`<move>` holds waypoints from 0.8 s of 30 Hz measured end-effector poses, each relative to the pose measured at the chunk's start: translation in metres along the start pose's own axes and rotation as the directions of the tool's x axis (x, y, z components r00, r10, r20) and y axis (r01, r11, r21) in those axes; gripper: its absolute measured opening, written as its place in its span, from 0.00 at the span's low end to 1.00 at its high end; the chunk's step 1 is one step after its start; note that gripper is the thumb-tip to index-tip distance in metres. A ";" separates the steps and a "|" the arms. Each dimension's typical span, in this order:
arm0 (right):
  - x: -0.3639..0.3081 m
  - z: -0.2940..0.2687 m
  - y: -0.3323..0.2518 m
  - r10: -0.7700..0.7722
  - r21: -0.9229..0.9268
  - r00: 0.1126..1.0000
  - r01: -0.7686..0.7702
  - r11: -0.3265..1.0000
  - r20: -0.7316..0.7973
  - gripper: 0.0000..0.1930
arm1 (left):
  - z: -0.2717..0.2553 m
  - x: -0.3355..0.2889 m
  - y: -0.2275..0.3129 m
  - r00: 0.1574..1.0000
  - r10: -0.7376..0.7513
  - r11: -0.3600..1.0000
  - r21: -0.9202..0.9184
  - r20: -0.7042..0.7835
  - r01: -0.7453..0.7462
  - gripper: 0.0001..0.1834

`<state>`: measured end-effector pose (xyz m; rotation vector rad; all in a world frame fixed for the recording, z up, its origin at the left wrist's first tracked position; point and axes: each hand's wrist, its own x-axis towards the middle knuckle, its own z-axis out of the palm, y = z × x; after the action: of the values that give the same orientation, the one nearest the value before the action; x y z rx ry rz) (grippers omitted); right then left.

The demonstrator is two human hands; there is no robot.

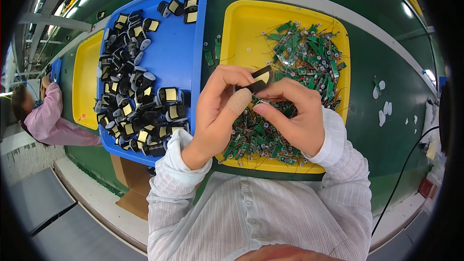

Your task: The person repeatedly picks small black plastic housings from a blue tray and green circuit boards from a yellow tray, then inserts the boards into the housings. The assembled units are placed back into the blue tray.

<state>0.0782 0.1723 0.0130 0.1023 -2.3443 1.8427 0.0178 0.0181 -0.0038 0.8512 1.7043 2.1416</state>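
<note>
My left hand (pixel 220 108), with a tan bandage on its thumb, is closed on a black plastic housing (pixel 261 79) that carries a pale yellow pad. Close against it, my right hand (pixel 292 111) pinches a small green circuit board (pixel 261 101) between thumb and forefinger. The board touches or nearly touches the housing's lower edge; my fingers hide exactly how they meet. Both hands are above a yellow tray (pixel 237 29) heaped with green circuit boards (pixel 309 50) that have thin wires and small round white parts.
Left of my hands, a blue tray (pixel 174 58) holds many black housings (pixel 128 82) with yellow pads. Another yellow tray (pixel 84 87) lies beyond it, near a person in pink (pixel 50 118). White stickers (pixel 382 118) lie on the green table at right. A cardboard box (pixel 133 198) stands below.
</note>
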 end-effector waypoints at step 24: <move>0.003 -0.004 0.008 0.069 0.395 0.997 -0.073 0.916 0.022 0.07 | 0.005 0.001 0.008 0.998 0.061 0.961 0.270 -0.033 -0.050 0.18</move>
<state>0.0740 0.1785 0.0067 0.0713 -1.9662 2.3325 0.0211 0.0207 0.0049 0.9402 2.0495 2.0018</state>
